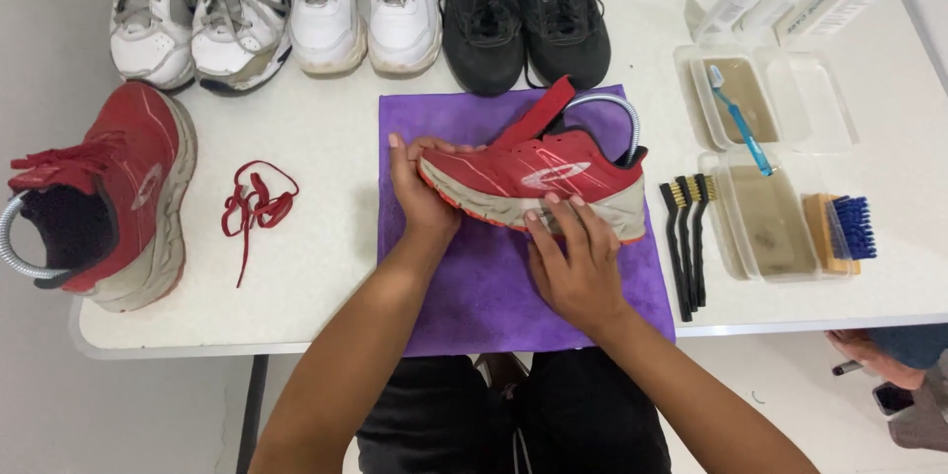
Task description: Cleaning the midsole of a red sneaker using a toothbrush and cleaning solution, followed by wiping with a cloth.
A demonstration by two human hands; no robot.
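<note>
You are holding the laceless red mesh sneaker (533, 178) on the purple cloth (494, 286), mid-desk: left hand (420, 188) gripping its toe, right hand (578, 262) pressing the sole. It could be tipping if pressed unevenly.

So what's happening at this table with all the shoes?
A person holds a red sneaker on its side over a purple cloth. The left hand grips the toe and the right hand presses on the sole edge near the heel. Its laces are out; a red lace lies on the white table beside the matching red shoe. To the right sit trays of murky water, a blue toothbrush and small brushes.
</note>
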